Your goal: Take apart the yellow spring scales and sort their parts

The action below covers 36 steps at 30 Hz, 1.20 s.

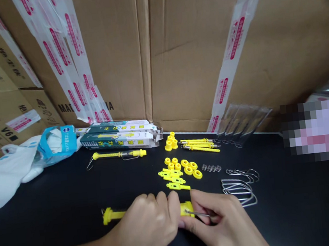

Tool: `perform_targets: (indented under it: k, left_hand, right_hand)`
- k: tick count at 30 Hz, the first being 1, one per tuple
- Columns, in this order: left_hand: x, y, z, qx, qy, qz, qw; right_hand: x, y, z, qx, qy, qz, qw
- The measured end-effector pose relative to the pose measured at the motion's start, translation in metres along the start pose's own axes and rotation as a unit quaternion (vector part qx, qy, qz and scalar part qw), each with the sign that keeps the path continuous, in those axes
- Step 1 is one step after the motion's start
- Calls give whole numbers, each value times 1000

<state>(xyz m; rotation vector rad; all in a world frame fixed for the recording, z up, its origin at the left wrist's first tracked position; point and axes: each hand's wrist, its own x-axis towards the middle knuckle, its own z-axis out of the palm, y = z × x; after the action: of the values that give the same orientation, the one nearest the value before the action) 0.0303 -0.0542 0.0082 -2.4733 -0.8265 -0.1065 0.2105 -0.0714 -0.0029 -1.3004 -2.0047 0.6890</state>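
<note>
My left hand [147,224] is wrapped round the middle of a yellow spring scale [115,215] lying low over the black table [58,204]; its flanged end sticks out to the left. My right hand [218,221] pinches a thin metal wire hook [198,213] at the scale's right yellow end [187,208]. Just beyond my hands lie small yellow rings and caps [188,167], flat yellow clips [173,179], tiny springs [211,168] and bent wire hooks [240,187].
A finished yellow scale [117,155] lies farther back near printed packages [119,137]. Yellow rods [200,144] and clear sleeves [244,124] sit by the cardboard boxes [174,51]. A white and blue plastic bag [29,156] lies at the left.
</note>
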Motion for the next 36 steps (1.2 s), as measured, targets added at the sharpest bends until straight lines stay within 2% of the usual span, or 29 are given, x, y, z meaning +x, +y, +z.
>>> perform_targets:
  k: [8,13,22,29,33,36]
  left_hand:
    - [0,0,-2,-9,-14,25,1000]
    - [4,-1,-3,-29,-78,27,996]
    - [4,2,-6,-49,-103,19,993]
    - [10,0,-15,-121,-197,-17,973]
    - [10,0,-18,-140,-222,-34,964]
    - [8,1,-17,-157,-230,-44,960]
  right_hand:
    - [0,7,2,67,1,41,997]
    - [1,13,2,135,-25,88,987]
    - [3,10,-2,182,-77,75,977]
    - [3,10,-1,216,-78,81,970]
    - [3,10,1,205,-69,64,974]
    - [2,9,2,150,-57,35,986]
